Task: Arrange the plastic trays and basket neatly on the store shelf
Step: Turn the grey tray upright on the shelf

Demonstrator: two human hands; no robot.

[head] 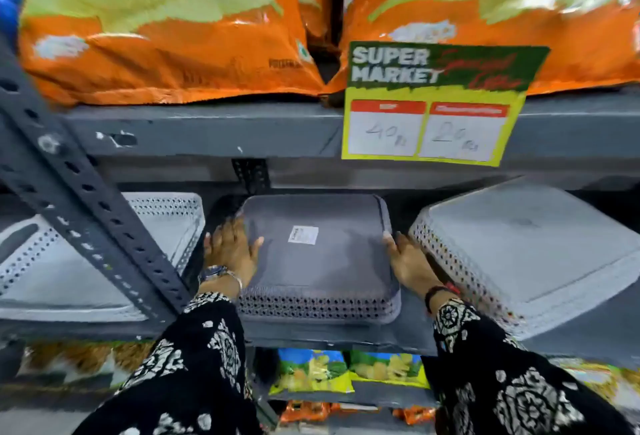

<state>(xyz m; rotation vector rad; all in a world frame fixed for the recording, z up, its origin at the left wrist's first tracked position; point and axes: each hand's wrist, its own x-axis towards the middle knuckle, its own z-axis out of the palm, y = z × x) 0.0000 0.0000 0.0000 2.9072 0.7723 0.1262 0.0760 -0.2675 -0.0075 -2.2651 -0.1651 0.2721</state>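
A stack of dark grey perforated plastic trays [322, 261] lies upside down in the middle of the grey metal shelf [346, 334], a white label on its top. My left hand [232, 247] presses flat on the stack's left side, fingers spread. My right hand [407, 258] lies against its right edge. A light grey perforated tray stack [530, 254] sits upside down to the right, almost touching my right hand. Another light grey tray stack [69, 268] rests at the left, partly behind the shelf upright.
A slanted perforated metal upright [86, 199] crosses the left side in front of the left trays. A yellow price card [436, 105] hangs from the shelf above, which holds large orange bags [166, 36]. Snack packets [346, 372] fill the shelf below.
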